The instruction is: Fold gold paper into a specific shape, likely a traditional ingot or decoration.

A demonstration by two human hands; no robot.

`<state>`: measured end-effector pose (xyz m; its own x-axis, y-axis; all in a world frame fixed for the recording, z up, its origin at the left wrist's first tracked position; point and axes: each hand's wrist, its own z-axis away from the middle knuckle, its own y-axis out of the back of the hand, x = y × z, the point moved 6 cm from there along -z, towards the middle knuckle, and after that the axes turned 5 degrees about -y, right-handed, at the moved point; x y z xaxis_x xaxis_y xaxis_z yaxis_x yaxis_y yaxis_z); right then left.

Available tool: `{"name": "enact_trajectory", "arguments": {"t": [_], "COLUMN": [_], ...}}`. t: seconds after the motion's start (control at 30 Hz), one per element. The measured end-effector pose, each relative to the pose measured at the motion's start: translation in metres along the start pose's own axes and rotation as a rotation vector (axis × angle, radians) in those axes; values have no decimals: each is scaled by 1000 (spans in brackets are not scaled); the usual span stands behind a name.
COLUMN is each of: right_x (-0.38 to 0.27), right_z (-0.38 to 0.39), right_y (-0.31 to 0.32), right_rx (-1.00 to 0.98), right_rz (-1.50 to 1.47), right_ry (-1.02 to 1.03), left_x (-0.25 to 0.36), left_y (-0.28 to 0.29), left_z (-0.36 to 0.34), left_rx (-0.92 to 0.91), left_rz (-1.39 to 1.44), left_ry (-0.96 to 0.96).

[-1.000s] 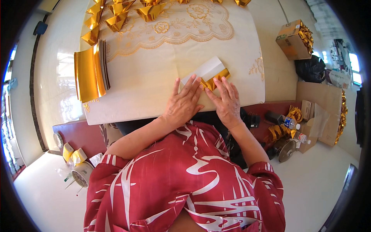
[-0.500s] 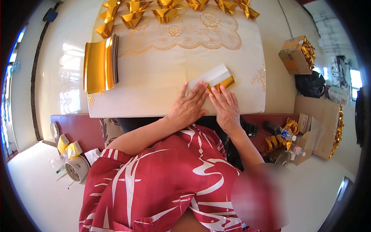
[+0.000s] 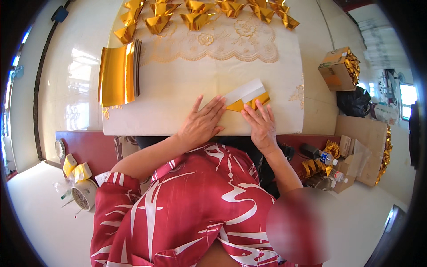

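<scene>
A partly folded sheet of gold paper (image 3: 239, 105) lies near the front edge of the table, its white back showing along the far side. My left hand (image 3: 202, 121) rests flat at the sheet's left end, fingers stretched out and fingertips touching it. On the right, my right hand (image 3: 260, 127) presses its outstretched fingertips on the gold near edge. To the left stands a stack of gold paper sheets (image 3: 116, 75), slightly curled. Folded gold paper ingots (image 3: 197, 21) stand in rows along the far side of the table.
A cream embroidered tablecloth (image 3: 178, 84) covers the table. Right of it are a cardboard box (image 3: 336, 69) of gold pieces, a black bag (image 3: 354, 101) and a larger box (image 3: 362, 147). Plastic bottles (image 3: 328, 158) sit by my right side; a white bucket (image 3: 83, 196) stands lower left.
My left hand has slid left along the paper, uncovering more of its folded gold edge. My right hand stays on the fold, nearly in place. The view has shifted slightly.
</scene>
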<state>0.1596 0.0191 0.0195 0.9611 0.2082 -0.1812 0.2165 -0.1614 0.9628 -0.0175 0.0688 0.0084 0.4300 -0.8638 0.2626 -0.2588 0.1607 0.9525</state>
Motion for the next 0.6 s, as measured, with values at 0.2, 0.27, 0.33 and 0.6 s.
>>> {"name": "enact_trajectory", "arguments": {"t": [0.2,0.27,0.33,0.6], "right_x": [-1,1,15,44], "right_z": [-3,-7,-12,-5], "right_y": [1,0,4,15], "right_rx": [15,15,27,115], "right_rz": [-68,-93,-320,-109], "right_ry": [-15,-11,28,-23], "left_x": [30,44,47,39], "left_y": [0,-15,-16,-11], "left_z": [-7,-18,-25,-31], "left_rx": [1,35,93,102], "left_rz": [71,126,141,103], "left_ry": [52,38,32,-16]}}
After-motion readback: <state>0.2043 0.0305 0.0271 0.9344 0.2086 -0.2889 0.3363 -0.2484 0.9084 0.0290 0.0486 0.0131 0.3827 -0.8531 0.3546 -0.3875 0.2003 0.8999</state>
